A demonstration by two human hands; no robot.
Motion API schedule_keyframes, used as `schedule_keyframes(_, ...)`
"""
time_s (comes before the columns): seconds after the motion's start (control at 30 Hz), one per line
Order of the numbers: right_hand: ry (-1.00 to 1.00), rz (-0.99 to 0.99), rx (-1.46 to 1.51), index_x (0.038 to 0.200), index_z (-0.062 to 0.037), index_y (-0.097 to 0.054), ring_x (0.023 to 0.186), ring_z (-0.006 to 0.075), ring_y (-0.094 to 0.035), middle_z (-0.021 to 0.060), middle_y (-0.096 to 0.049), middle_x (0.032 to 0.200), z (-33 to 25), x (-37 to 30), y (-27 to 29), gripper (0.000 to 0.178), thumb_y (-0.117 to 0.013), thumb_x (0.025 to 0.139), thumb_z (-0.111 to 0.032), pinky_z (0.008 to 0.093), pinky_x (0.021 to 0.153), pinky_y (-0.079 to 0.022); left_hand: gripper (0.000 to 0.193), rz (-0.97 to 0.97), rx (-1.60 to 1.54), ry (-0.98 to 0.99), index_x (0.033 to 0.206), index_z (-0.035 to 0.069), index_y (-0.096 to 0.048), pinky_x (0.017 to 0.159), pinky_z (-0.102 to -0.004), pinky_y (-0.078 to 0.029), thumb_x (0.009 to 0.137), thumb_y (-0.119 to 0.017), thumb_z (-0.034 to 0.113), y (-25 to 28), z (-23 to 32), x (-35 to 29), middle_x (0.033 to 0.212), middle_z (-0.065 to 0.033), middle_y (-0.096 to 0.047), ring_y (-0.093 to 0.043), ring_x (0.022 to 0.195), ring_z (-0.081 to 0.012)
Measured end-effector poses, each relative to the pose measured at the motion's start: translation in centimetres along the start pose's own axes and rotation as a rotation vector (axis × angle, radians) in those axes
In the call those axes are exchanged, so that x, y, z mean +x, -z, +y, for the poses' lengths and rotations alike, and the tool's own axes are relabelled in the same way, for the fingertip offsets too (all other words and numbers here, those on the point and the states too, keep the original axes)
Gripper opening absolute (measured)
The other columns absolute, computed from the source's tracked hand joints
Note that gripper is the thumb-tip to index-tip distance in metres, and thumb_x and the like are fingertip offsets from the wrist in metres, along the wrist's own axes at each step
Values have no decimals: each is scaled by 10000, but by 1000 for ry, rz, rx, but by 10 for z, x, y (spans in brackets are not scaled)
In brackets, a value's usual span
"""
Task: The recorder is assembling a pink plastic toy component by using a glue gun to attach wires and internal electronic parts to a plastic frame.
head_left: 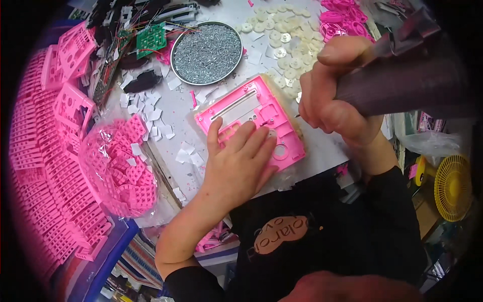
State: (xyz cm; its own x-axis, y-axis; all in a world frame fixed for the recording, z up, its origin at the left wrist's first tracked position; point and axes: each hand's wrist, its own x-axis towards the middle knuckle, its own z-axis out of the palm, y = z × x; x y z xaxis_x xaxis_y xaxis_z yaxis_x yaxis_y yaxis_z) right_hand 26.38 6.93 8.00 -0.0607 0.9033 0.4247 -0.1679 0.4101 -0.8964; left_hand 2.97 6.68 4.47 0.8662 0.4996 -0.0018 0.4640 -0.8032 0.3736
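A pink plastic housing [285,132] lies on the table in front of me, with slots, round holes and screw posts on its upward face. It rests on a beige pad [275,83] with clear plastic film around it. My left hand [232,168] lies across the lower left of the housing, fingers stretched out and spread over its openings. Above the housing's right side, my right hand [338,98] is wrapped round a dark, cylindrical power screwdriver [402,86]. Its thin bit points left toward the housing and appears apart from it.
Beyond the housing stands a round metal dish of small screws [207,53]. White plastic discs [297,53] spread to its right, near pink parts [342,17]. A bag of pink button grids [126,166], stacked pink housings [48,166] and a green circuit board [151,40] lie left.
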Motion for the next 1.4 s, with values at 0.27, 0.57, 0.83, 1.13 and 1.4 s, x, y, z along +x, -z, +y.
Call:
schedule_keyframes(0.27,-15,-195,-24,1265,-45,-432,557,150,-536,53,-552,680,25,-15,-8,493,-745,886,-87,307,521,-464,501,-7,98,-118,1248,132,-657,1143,-624,-266,795,-737,331,-1,-12,-7,1314,1,-598,-527,1261,-176)
schedule_keyframes(0.57,35,-256,-207,1200,-42,-440,621,160,-576,69,-583,741,37,-23,-20,418,-729,900,-85,305,573,-485,414,16,119,-158,1234,126,-668,1164,-611,-261,840,-668,254,0,-19,-8,1282,17,-616,-556,1207,-162)
schedule_keyframes(0.83,-115,-415,-285,1054,-72,-500,665,260,-655,94,-587,760,43,-41,-19,306,-739,863,-64,382,610,-540,228,103,71,-159,1006,101,-726,1182,-613,-245,843,-614,215,-6,-17,-9,1052,0,-643,-566,1176,-174)
schedule_keyframes(1.13,-33,-313,-272,1192,-46,-490,648,178,-588,57,-582,799,25,3,-29,419,-735,857,-104,320,593,-482,283,260,40,-51,1023,101,-680,1134,-637,-255,779,-736,232,-17,-10,-21,1244,-61,-608,-534,1247,-252)
schedule_keyframes(1.4,-56,26,-126,1474,17,-377,714,121,-542,51,-565,879,-11,45,-8,633,-644,904,-47,256,597,-415,306,567,464,762,1065,49,-651,946,-502,-410,799,-753,161,31,-118,-73,1095,-147,-632,-565,1086,-345)
